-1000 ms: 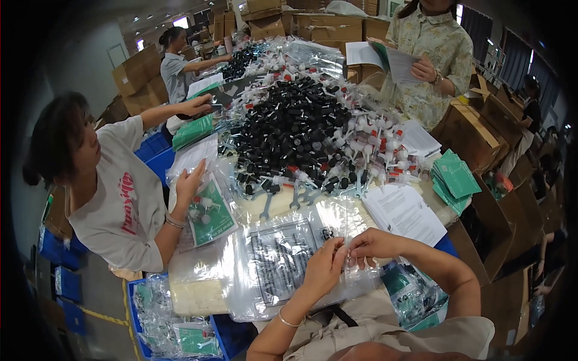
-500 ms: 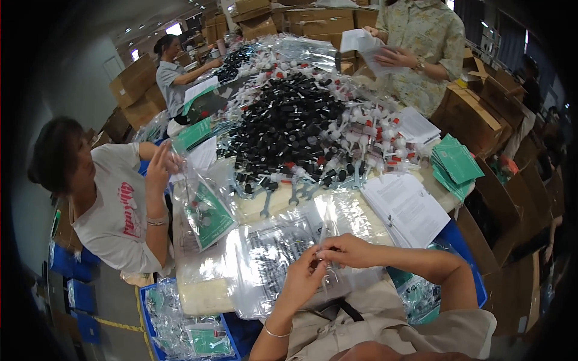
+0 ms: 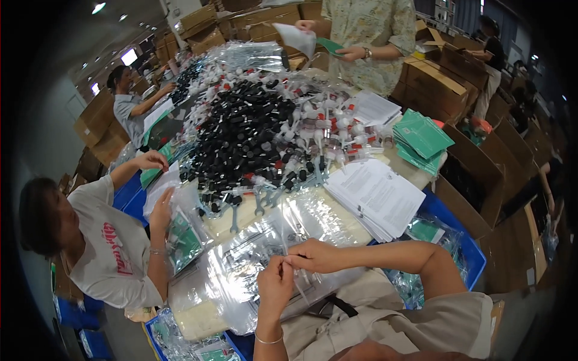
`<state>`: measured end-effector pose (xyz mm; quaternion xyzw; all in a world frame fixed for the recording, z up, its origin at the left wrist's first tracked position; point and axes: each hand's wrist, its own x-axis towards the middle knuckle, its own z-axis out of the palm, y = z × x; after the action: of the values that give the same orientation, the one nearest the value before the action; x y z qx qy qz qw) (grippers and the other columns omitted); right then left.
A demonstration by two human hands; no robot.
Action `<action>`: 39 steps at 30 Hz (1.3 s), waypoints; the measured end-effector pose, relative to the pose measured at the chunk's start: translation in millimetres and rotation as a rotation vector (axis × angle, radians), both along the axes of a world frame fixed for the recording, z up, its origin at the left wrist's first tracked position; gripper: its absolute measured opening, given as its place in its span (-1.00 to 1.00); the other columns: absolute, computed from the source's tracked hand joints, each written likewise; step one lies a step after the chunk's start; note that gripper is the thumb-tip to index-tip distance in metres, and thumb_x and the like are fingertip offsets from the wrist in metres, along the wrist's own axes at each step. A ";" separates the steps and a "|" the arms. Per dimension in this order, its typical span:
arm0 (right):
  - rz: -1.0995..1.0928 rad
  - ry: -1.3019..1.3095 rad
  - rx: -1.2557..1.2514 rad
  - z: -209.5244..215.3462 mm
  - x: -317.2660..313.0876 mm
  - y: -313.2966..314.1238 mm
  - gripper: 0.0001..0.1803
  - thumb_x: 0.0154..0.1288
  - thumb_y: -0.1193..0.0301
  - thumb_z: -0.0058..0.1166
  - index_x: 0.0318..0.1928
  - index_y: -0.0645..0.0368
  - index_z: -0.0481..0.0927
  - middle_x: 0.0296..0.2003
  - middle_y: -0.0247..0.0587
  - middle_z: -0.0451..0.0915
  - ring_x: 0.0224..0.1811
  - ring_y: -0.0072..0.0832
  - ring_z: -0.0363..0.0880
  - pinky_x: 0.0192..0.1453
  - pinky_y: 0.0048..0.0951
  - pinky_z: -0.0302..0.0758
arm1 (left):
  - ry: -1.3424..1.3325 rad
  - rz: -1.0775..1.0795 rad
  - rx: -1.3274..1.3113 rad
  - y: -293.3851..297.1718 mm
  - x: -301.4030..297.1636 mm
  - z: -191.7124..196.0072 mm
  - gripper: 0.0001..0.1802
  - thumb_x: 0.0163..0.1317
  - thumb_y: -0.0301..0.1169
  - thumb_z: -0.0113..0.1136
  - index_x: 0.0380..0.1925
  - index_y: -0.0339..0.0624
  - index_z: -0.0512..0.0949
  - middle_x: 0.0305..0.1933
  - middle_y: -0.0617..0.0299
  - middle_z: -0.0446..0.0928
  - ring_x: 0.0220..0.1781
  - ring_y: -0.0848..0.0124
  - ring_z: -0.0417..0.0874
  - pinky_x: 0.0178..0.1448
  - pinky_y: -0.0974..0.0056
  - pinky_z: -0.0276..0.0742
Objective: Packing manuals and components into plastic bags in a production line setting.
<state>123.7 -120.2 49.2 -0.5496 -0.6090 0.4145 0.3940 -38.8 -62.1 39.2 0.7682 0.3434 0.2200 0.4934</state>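
My left hand (image 3: pixel 275 286) and my right hand (image 3: pixel 314 256) meet over the near part of the table, fingertips pinched together. A thin clear plastic bag (image 3: pixel 285 233) is gripped between them, seen nearly edge-on and rising above the fingers. Beneath my hands, flat clear bags (image 3: pixel 232 283) are spread in a glossy stack, with dark print showing through. Beyond them several open-ended wrenches (image 3: pixel 235 216) lie at the front of a large heap of black-capped parts (image 3: pixel 241 135). Clear bottles with white and red tips (image 3: pixel 328 129) cover its right side.
Right of the bags lie printed sheets (image 3: pixel 376 195) and green booklets (image 3: pixel 421 138). Blue bins (image 3: pixel 475 265) of filled bags flank me. A co-worker on the left (image 3: pixel 114 246) handles a bag; another stands opposite (image 3: pixel 367 36) with papers. Cardboard boxes (image 3: pixel 436 84) stand behind.
The view has swung, so the table appears shifted left. My hands stay pinched together on the bag. The left co-worker's hands have moved apart, and the opposite person now holds a green booklet.
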 end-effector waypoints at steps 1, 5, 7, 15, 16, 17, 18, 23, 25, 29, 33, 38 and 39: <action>-0.005 0.009 0.075 -3.0 -0.8 0.2 -0.65 0.37 0.23 -0.12 -0.43 0.28 0.46 -0.60 -0.10 0.45 -0.56 -0.35 0.40 -0.38 -0.36 0.38 | 0.035 0.045 0.118 1.0 -1.1 -4.5 -0.87 0.24 -0.41 0.07 -0.38 -0.25 0.48 -0.67 0.10 0.50 -0.67 0.30 0.54 -0.54 0.28 0.41; 0.070 0.071 0.168 7.0 -6.0 -11.1 -0.66 0.34 0.28 -0.09 -0.50 0.27 0.39 -0.71 -0.18 0.35 -0.66 -0.56 0.35 -0.49 -0.42 0.36 | 0.052 0.125 0.520 22.2 -13.5 -18.8 -0.86 0.20 -0.42 0.08 -0.45 -0.26 0.48 -0.67 0.00 0.47 -0.66 0.18 0.51 -0.53 0.21 0.39; 0.027 0.199 0.039 8.9 -3.9 -10.1 -0.65 0.37 0.28 -0.11 -0.51 0.25 0.38 -0.70 -0.28 0.35 -0.65 -0.62 0.34 -0.52 -0.48 0.35 | 0.060 0.238 0.000 24.3 -18.0 -8.5 -0.88 0.22 -0.51 0.02 -0.50 -0.29 0.43 -0.55 0.09 0.52 -0.55 0.40 0.55 -0.45 0.31 0.43; -0.034 0.579 -0.145 -12.4 -9.7 7.4 -0.64 0.33 0.30 -0.09 -0.60 0.21 0.41 -0.72 -0.38 0.40 -0.75 -0.65 0.40 -0.68 -0.58 0.29 | -0.081 -0.120 0.353 31.0 -12.1 0.8 -0.67 0.15 -0.68 -0.01 -0.04 -0.31 0.40 -0.34 0.16 0.50 -0.42 0.49 0.52 -0.39 0.45 0.44; -0.043 0.579 -0.142 -14.2 -9.0 6.3 -0.64 0.33 0.30 -0.09 -0.60 0.21 0.41 -0.72 -0.38 0.40 -0.75 -0.65 0.40 -0.68 -0.58 0.29 | 0.042 -0.073 0.279 30.6 -10.5 2.1 -0.56 0.13 -0.70 -0.02 0.05 -0.26 0.37 -0.32 0.16 0.48 -0.40 0.48 0.51 -0.37 0.45 0.46; 0.003 0.554 -0.170 -16.2 -7.5 5.2 -0.62 0.36 0.28 -0.11 -0.59 0.20 0.40 -0.73 -0.39 0.39 -0.74 -0.67 0.38 -0.67 -0.60 0.27 | 0.164 -0.026 0.205 30.6 -8.7 2.4 -0.46 0.10 -0.72 -0.04 0.15 -0.22 0.33 -0.29 0.17 0.46 -0.38 0.48 0.51 -0.34 0.44 0.48; 0.049 0.529 -0.195 -17.4 -7.0 3.8 -0.61 0.39 0.27 -0.12 -0.58 0.19 0.39 -0.74 -0.40 0.37 -0.73 -0.69 0.37 -0.65 -0.62 0.26 | 0.163 -0.037 0.209 36.7 -14.2 -3.5 -0.46 0.10 -0.72 -0.04 0.15 -0.22 0.33 -0.29 0.17 0.46 -0.38 0.48 0.51 -0.34 0.44 0.48; 0.002 0.509 -0.341 -16.0 25.5 -26.2 -0.65 0.31 0.31 -0.09 -0.60 0.21 0.43 -0.74 -0.34 0.41 -0.77 -0.63 0.40 -0.68 -0.57 0.24 | -0.112 0.123 -0.051 70.4 -42.6 8.0 -0.29 0.00 -0.80 -0.25 0.25 -0.16 0.28 0.11 0.14 0.39 -0.36 0.48 0.58 -0.41 0.48 0.51; 0.093 0.287 -0.234 -9.5 36.1 -39.0 -0.66 0.32 0.30 -0.08 -0.57 0.21 0.46 -0.70 -0.28 0.48 -0.69 -0.55 0.46 -0.57 -0.49 0.35 | -0.190 0.068 0.001 70.0 -40.9 5.6 -0.28 -0.02 -0.82 -0.30 0.23 -0.22 0.29 0.10 0.12 0.43 -0.35 0.47 0.58 -0.31 0.45 0.52; -0.442 -0.601 0.056 29.9 125.9 -48.8 -0.81 0.23 0.24 0.07 -0.34 0.08 0.58 -0.47 -0.16 0.58 -0.38 -0.19 0.58 -0.27 -0.21 0.47 | -0.134 -0.009 0.124 59.8 -26.2 3.4 -0.27 -0.07 -0.81 -0.35 0.17 -0.22 0.39 0.04 0.10 0.51 -0.32 0.44 0.59 -0.15 0.38 0.51; -0.902 -1.134 0.106 65.2 241.6 -72.2 -0.62 0.02 0.20 0.26 -0.19 0.15 0.56 -0.11 -0.05 0.53 -0.04 -0.13 0.49 -0.03 -0.20 0.46 | -0.109 -0.031 0.094 59.5 -17.6 -5.6 -0.30 -0.07 -0.80 -0.35 0.12 -0.22 0.44 0.04 0.08 0.53 -0.30 0.44 0.60 -0.15 0.38 0.52; -0.959 -1.279 -0.422 61.6 306.1 -100.6 -0.29 -0.08 -0.05 0.30 -0.09 0.31 0.54 -0.02 0.14 0.45 0.04 -0.01 0.45 0.08 -0.15 0.45 | -0.123 -0.088 0.084 59.1 -8.6 -14.7 -0.33 -0.03 -0.80 -0.34 0.12 -0.24 0.43 0.01 0.04 0.55 -0.32 0.44 0.60 -0.16 0.38 0.53; -0.932 -1.237 -0.491 62.0 308.3 -101.0 -0.24 -0.10 -0.10 0.30 -0.07 0.33 0.54 0.00 0.16 0.44 0.06 0.01 0.44 0.09 -0.14 0.44 | -0.120 -0.084 0.084 59.7 -9.3 -16.2 -0.33 -0.03 -0.80 -0.34 0.12 -0.24 0.43 0.01 0.04 0.55 -0.32 0.44 0.60 -0.16 0.38 0.53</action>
<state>432.0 -221.2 111.2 -0.9471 -0.3169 -0.0491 -0.0134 -48.1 -2.4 23.0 0.7875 0.2714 0.2589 0.4890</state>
